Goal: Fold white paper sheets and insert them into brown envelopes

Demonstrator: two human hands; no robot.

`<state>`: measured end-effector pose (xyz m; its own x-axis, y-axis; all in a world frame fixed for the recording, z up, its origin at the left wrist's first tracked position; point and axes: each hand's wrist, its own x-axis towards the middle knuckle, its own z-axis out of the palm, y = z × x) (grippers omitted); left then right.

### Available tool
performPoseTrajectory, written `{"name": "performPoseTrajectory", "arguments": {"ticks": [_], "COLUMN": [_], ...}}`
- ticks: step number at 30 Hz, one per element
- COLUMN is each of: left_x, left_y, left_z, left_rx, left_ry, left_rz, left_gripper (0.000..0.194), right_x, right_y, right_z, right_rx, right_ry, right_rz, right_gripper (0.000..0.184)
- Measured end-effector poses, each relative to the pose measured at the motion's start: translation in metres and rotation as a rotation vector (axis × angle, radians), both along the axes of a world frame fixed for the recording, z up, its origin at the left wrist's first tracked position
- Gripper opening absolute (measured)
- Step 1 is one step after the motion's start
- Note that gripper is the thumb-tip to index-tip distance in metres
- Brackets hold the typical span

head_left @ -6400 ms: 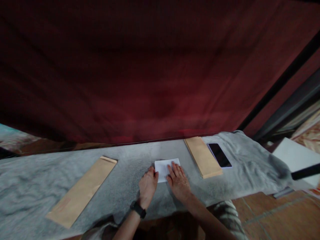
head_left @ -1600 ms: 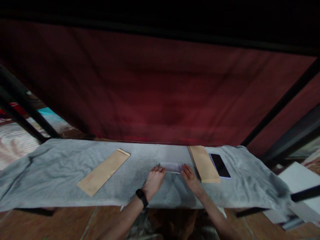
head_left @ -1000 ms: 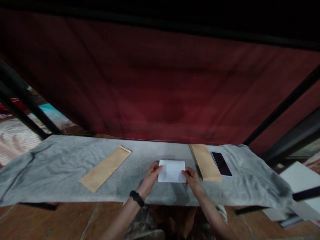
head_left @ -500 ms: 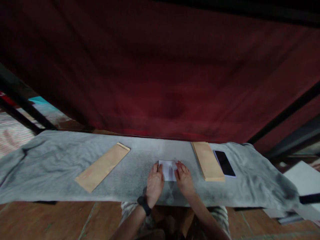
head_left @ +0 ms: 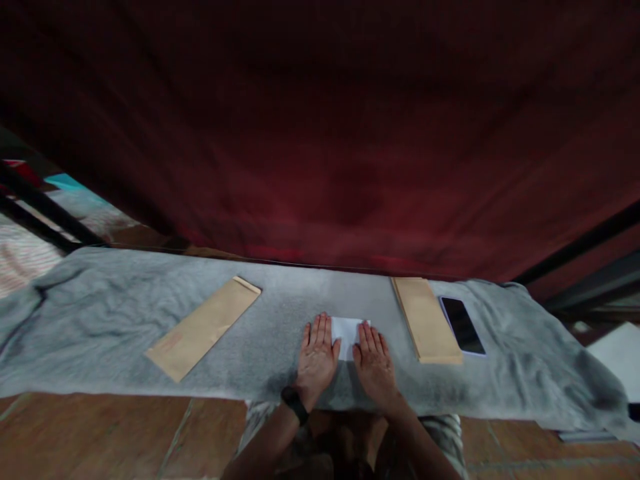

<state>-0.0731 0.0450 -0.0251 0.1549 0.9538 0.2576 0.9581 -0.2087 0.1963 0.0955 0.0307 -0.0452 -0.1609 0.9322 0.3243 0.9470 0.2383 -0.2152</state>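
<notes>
A small white sheet of paper (head_left: 347,337) lies on the grey cloth between my hands. My left hand (head_left: 317,353) rests flat over its left edge, fingers stretched forward and thumb toward the middle. On the right edge lies my right hand (head_left: 374,361), also flat, with fingers pointing away from me. The palms hide both sides of the paper. To the left, a brown paper envelope (head_left: 205,328) is lying at a slant by itself. A stack of brown envelopes (head_left: 427,321) sits to the right of my right hand.
A phone (head_left: 463,325) with a dark screen lies just right of the stack. Grey cloth (head_left: 120,293) covers the long work surface, wrinkled at both ends. Behind it hangs a dark red curtain (head_left: 340,167). Dark bars (head_left: 50,210) stand at the left, and tiled floor (head_left: 110,433) shows below.
My fingers have gone from curled at the paper's edges to stretched flat over its sides. The view has shifted slightly; the envelopes and phone lie as before.
</notes>
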Motion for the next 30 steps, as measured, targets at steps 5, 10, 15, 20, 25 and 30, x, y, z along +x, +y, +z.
{"name": "performPoseTrajectory", "arguments": {"ticks": [5,10,15,20,25,30], "left_x": [0.0,-0.004,-0.005,-0.01,-0.019,-0.006], "left_y": [0.001,0.001,-0.001,-0.006,-0.013,-0.008], "left_z": [-0.001,-0.003,-0.001,0.001,0.0,0.008], "left_rx": [-0.038,-0.056,-0.027,0.016,0.037,0.029], "left_ry": [0.045,0.084,0.047,0.012,0.013,0.024], "left_rz": [-0.019,-0.054,-0.038,0.003,0.027,0.049], "left_gripper": [0.058,0.064,0.057,0.058,0.057,0.057], "right_x": [-0.029,-0.056,-0.034,-0.009,0.001,-0.001], "right_y": [0.019,0.027,0.018,0.011,0.005,0.003], "right_z": [0.015,0.014,0.006,0.002,-0.001,-0.002], "right_rx": [-0.059,-0.088,-0.034,0.006,0.03,0.021], "right_ry": [0.034,0.058,0.002,0.002,0.018,0.059], "right_rz": [-0.058,0.108,0.062,0.019,-0.006,-0.019], "right_gripper": [0.05,0.049,0.054,0.058,0.059,0.058]}}
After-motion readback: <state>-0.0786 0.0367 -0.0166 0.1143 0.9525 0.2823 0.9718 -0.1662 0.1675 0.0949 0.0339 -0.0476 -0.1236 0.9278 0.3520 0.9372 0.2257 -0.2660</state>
